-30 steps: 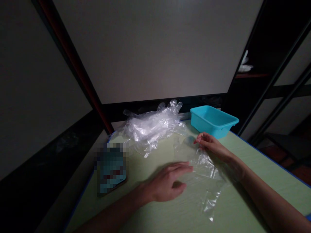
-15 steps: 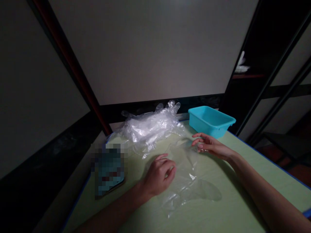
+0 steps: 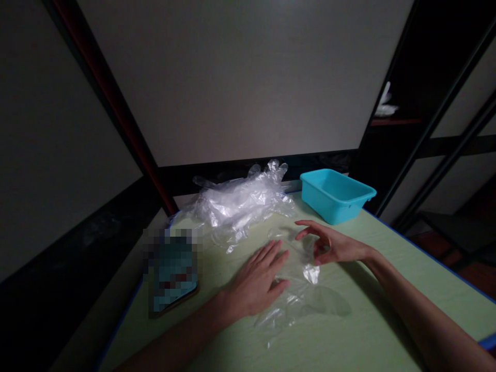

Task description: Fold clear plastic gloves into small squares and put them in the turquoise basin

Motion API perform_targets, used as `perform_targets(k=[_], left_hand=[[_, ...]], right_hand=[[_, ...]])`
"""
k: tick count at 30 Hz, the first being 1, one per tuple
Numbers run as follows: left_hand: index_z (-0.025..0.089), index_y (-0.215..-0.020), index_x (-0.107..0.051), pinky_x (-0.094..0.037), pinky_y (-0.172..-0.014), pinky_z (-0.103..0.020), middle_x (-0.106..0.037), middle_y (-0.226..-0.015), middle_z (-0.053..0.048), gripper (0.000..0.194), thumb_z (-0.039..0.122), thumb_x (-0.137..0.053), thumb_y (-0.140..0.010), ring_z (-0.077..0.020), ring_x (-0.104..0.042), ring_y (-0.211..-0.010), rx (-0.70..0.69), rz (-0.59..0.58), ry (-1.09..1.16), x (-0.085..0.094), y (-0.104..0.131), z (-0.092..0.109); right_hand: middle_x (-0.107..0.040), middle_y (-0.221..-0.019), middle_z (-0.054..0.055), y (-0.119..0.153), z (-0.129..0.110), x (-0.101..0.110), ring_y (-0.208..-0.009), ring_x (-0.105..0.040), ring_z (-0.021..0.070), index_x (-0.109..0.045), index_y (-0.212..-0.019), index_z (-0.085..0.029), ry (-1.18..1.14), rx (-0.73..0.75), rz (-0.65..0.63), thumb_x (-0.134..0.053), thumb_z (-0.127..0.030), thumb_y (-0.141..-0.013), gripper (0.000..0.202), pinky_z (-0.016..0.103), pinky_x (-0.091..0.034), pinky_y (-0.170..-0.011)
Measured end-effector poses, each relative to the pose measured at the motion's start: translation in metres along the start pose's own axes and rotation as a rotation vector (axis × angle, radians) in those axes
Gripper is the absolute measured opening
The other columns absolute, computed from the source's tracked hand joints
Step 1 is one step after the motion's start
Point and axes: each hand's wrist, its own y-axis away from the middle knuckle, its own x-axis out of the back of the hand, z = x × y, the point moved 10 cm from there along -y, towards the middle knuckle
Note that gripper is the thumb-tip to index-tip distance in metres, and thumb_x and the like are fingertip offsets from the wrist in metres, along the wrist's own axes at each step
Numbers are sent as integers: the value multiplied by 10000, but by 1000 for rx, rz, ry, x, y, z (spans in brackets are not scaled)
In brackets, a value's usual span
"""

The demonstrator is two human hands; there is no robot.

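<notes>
A clear disposable plastic glove [image 3: 300, 300] lies spread on the pale green table [image 3: 391, 310] in front of me. My left hand [image 3: 258, 281] rests flat over the glove's left side, palm down, fingers stretched out. On the other side, my right hand [image 3: 329, 244] has thumb and a finger closed in a pinch on the thin film, its other fingers extended. The film bunches and shines just below that pinch. Behind both hands sits a crumpled pile of clear plastic gloves [image 3: 242, 204].
A turquoise plastic basin [image 3: 329, 204] stands at the table's back right. At the left edge lies a flat object with a blurred-out surface [image 3: 174, 274]. A pale panel [image 3: 248, 88] rises behind the table. Dark shelving with a white item [image 3: 386, 109] is at right.
My left hand has opened from a curled shape and flattened onto the glove. My right hand has moved slightly left and its thumb and finger have closed on the film.
</notes>
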Motion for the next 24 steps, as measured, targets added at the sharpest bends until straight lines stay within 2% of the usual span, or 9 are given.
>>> perform_targets(k=[4,7,9,13,16,18,20,22,24], left_hand=[[198,-1331,-240,-163,-1043,-382,-163,-1426,-92,545,410,-394,-852,-211,-105,-1304,-4,-69,-21,-4,0,1],[222,-1342,-205,-130,-1045,-397,-149,-1430,-76,554,412,-389,-855,-208,-79,-1307,-15,-108,-28,-6,1,3],[238,-1345,-192,-110,-1044,-412,-131,-1433,-68,570,420,-402,-847,-215,-61,-1308,-23,-135,-32,-8,1,4],[253,-1344,-193,-95,-1038,-436,-62,-1438,-74,615,443,-448,-818,-245,-31,-1306,-73,-187,-35,-9,3,8],[266,-1342,-201,-97,-1035,-447,-25,-1439,-71,629,468,-459,-805,-263,-19,-1304,-164,-221,-17,-8,6,16],[275,-1341,-206,-97,-1036,-449,-27,-1439,-64,628,479,-458,-803,-266,-21,-1303,-220,-229,1,-7,8,21],[278,-1339,-217,-96,-1039,-448,-37,-1439,-57,629,483,-465,-798,-270,-29,-1303,-254,-225,21,-5,9,24],[278,-1337,-229,-96,-1040,-448,-41,-1439,-55,631,492,-467,-793,-274,-39,-1302,-271,-222,38,-4,9,26],[277,-1338,-227,-94,-1042,-446,-55,-1438,-53,640,498,-470,-788,-273,-46,-1302,-282,-219,53,-3,9,27]], right_hand=[[-486,-1083,43,8,-5,7,-504,-461,29,-232,-1305,-317,23,-32,-18,-672,-166,-619,829,179,-398,-444],[-509,-1021,27,17,-13,24,-457,-422,20,-294,-1279,-315,-27,-8,61,-662,-156,-615,776,168,-359,-392],[-522,-979,19,24,-18,42,-434,-400,25,-353,-1244,-312,-70,23,180,-667,-183,-615,714,174,-333,-361],[-553,-823,1,44,-29,84,-375,-294,37,-483,-1126,-296,-139,161,541,-645,-303,-643,510,204,-235,-321],[-576,-794,9,49,-32,97,-434,-400,78,-539,-1038,-282,-118,255,708,-605,-338,-685,363,233,-321,-385],[-605,-852,35,41,-32,90,-578,-529,140,-552,-1016,-259,-26,255,715,-571,-358,-723,309,279,-417,-499],[-620,-965,66,26,-28,71,-800,-582,215,-564,-1026,-239,99,215,632,-525,-385,-765,302,359,-459,-675],[-554,-1165,75,7,-21,40,-1061,-494,251,-540,-1114,-241,272,160,451,-449,-404,-818,350,422,-377,-888],[-358,-1354,59,-8,-10,6,-1225,-326,230,-357,-1297,-227,497,118,236,-329,-405,-874,459,436,-238,-1006]])
